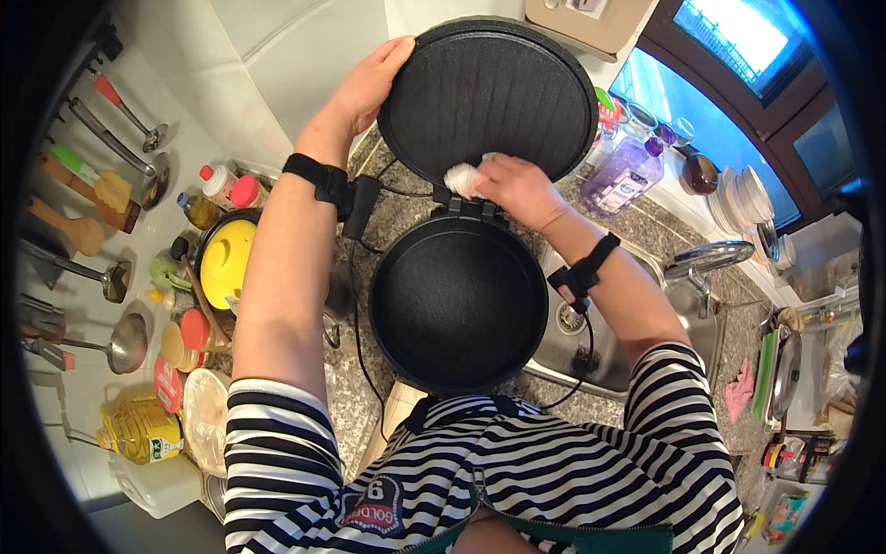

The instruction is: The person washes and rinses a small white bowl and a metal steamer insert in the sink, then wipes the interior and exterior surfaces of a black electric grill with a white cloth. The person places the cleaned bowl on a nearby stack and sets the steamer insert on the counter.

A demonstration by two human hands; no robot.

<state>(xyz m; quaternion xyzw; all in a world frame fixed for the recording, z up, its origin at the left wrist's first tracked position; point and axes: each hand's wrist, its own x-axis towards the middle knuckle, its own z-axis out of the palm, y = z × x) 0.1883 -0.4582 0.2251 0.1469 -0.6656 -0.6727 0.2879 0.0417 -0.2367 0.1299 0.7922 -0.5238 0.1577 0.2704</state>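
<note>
A round black electric baking pan stands unfolded before me, its ridged lid [488,97] raised and its flat lower pan [458,305] facing up. The thumb and palm of my left hand [370,83] grip the lid's upper left rim. Low on the lid, close to the hinge [471,208], my right hand [516,185] presses a crumpled white cloth or paper wipe [462,180]. Part of the wipe is hidden under my fingers. Nothing lies in the lower pan.
A steel sink [623,325] with a faucet [700,291] adjoins the pan on the right. Behind it stands a purple detergent bottle [623,173]. A yellow-lidded pot [228,263], jars and an oil jug [142,429] line the left. Ladles [128,344] hang on the wall.
</note>
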